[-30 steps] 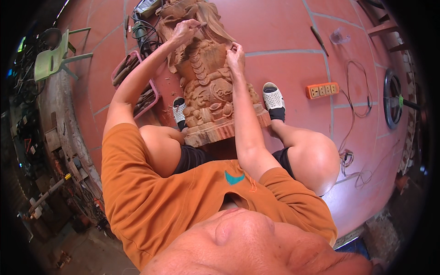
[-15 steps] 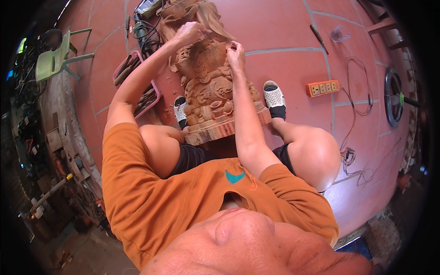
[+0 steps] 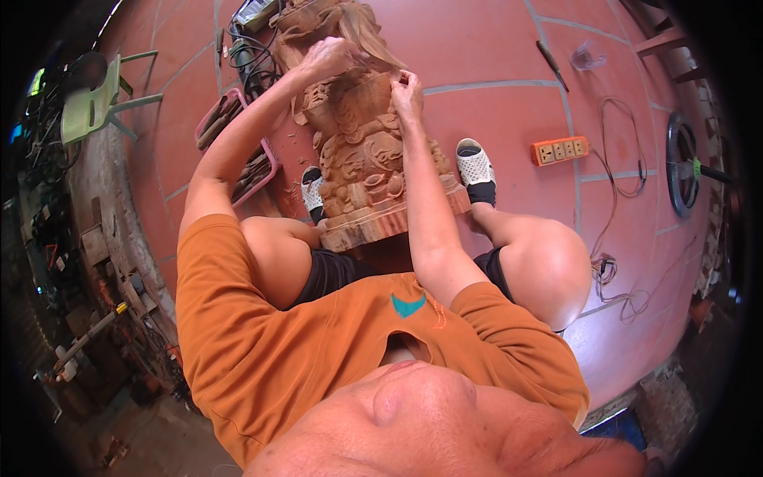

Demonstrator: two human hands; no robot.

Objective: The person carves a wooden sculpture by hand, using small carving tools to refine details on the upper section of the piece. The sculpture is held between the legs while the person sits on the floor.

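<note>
A carved wooden statue (image 3: pixel 369 155) lies between my feet, its flat base nearest me and its upper part reaching the picture's top edge. My left hand (image 3: pixel 334 57) rests over the carved folds on the upper part, fingers bent together and pointing right. What it holds, if anything, is too small to tell. Beside the statue's right edge, my right hand (image 3: pixel 407 94) is closed in a pinch close to a drapery fold. Anything between those fingertips is hidden.
Left of the statue sit pink baskets (image 3: pixel 266 171) with long tools and a cable-wrapped power tool (image 3: pixel 253 63). A green chair (image 3: pixel 89 111) stands farther left. On the right are an orange power strip (image 3: pixel 559 151), a chisel-like tool (image 3: pixel 552 65), a clear cup (image 3: pixel 586 57) and a wheel (image 3: pixel 682 165).
My right hand has shifted very slightly to the left. The left hand and the statue look nearly unchanged.
</note>
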